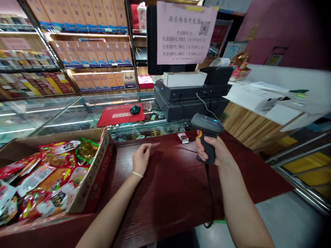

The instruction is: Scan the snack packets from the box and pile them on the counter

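Note:
My right hand (210, 148) is wrapped round the grip of a dark barcode scanner (207, 124), raised over the dark red wooden tabletop (165, 186). A small blue light shows on the scanner, and its cable hangs below my hand. My left hand (141, 159) rests on the tabletop with a finger stretched forward; I see nothing held in it. A small red and white snack packet (183, 137) lies near the back edge, left of the scanner. At the left, a cardboard box (102, 165) holds many colourful snack packets (55, 174).
Behind the tabletop is a glass counter (90, 100) with a red mat (113, 114) and a black mouse (134, 109). A monitor with a paper sign (184, 38) stands above a black cash drawer (181, 106). Metal rails (297, 182) run at the right. Shelves of boxes (95, 53) line the back.

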{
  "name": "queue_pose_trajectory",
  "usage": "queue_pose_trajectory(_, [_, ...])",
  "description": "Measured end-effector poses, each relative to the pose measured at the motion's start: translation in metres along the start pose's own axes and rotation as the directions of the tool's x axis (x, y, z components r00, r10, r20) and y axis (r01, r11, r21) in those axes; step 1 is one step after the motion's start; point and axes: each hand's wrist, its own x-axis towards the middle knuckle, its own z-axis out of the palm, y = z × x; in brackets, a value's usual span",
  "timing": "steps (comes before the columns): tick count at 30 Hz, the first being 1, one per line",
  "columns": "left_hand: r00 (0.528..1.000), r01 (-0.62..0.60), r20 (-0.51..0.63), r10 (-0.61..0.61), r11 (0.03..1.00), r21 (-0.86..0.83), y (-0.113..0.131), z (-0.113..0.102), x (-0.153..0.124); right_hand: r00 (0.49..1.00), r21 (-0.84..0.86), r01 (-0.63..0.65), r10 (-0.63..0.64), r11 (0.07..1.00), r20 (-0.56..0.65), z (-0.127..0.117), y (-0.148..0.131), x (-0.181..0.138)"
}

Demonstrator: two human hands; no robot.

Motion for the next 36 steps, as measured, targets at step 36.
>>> queue_pose_trajectory(36, [0.923, -0.383, 0.014, 0.385, 0.914, 0.136, 0.115, -0.033, -0.015, 0.981, 0.131, -0.180, 0.168, 0.975, 0.096, -0.009, 0.045, 0.000])
